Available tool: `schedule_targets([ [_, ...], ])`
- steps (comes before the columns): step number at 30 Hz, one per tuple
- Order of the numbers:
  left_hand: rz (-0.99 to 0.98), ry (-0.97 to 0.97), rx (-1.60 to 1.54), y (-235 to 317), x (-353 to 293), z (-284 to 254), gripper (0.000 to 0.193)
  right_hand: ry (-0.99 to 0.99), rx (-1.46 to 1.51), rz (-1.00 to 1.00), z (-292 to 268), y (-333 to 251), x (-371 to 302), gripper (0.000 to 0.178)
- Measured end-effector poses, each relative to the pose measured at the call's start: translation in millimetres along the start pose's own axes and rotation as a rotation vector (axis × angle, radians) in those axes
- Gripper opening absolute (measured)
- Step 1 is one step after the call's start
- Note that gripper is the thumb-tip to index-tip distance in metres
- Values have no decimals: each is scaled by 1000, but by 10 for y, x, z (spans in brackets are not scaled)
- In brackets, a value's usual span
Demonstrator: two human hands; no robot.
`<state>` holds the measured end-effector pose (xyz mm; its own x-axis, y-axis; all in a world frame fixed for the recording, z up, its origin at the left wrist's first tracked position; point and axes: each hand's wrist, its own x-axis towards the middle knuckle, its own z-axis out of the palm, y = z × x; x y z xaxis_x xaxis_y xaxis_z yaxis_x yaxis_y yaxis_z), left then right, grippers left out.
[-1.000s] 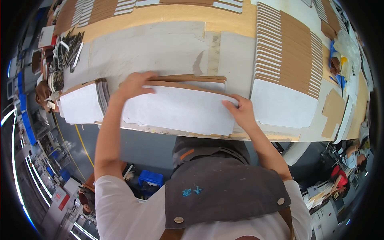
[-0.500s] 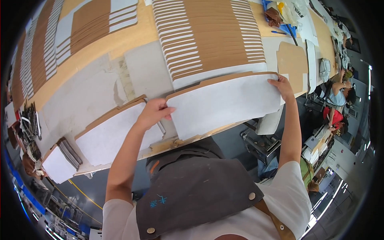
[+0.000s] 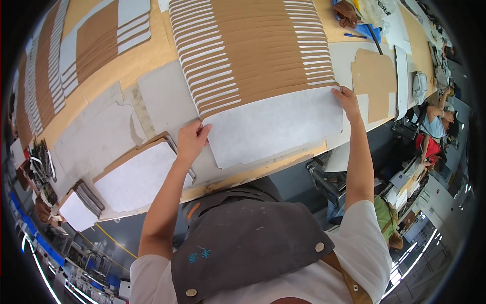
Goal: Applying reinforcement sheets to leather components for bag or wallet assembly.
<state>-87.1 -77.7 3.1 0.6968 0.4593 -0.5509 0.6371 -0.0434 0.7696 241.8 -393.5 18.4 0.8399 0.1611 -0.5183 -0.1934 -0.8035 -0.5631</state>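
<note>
A wide white panel (image 3: 276, 126) lies at the near end of a long overlapping row of brown panels with white ends (image 3: 268, 50). My left hand (image 3: 191, 141) is closed on the panel's left edge, near its upper corner. At the upper right corner, my right hand (image 3: 348, 104) pinches the panel between thumb and fingers. Its far edge meets the nearest brown panel of the row. Left of my left hand rests a stack of white-faced panels (image 3: 139, 177) with brown edges.
Smaller white pieces (image 3: 78, 213) are stacked at the table's left front corner. More overlapping brown and white panels (image 3: 101, 40) lie at the far left. A brown cut piece (image 3: 374, 78) and a blue pen (image 3: 355, 36) are on the right. Other people sit at the far right.
The white panel, tilted up towards me before, now lies flatter against the near end of the row. Both hands have moved slightly left with it.
</note>
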Motion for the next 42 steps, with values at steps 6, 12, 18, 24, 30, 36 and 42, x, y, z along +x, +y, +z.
schedule_targets([
  [6,-35,-13,-5,35,30,28,30,21,14,-68,-27,94,23,21],
  [12,-47,19,16,-9,7,-3,30,134,-6,-130,44,271,155,21],
  [18,-44,15,47,1,17,-4,30,129,2,-93,74,166,123,21],
  [24,-77,6,5,18,33,6,31,164,-38,-66,58,157,100,22],
  [30,-68,12,-11,5,32,20,29,219,-156,-97,94,153,105,25],
  [36,-80,34,-36,18,21,18,29,284,-296,-116,159,103,85,23],
  [42,-107,38,-37,6,19,28,27,272,-307,-140,131,158,122,23],
])
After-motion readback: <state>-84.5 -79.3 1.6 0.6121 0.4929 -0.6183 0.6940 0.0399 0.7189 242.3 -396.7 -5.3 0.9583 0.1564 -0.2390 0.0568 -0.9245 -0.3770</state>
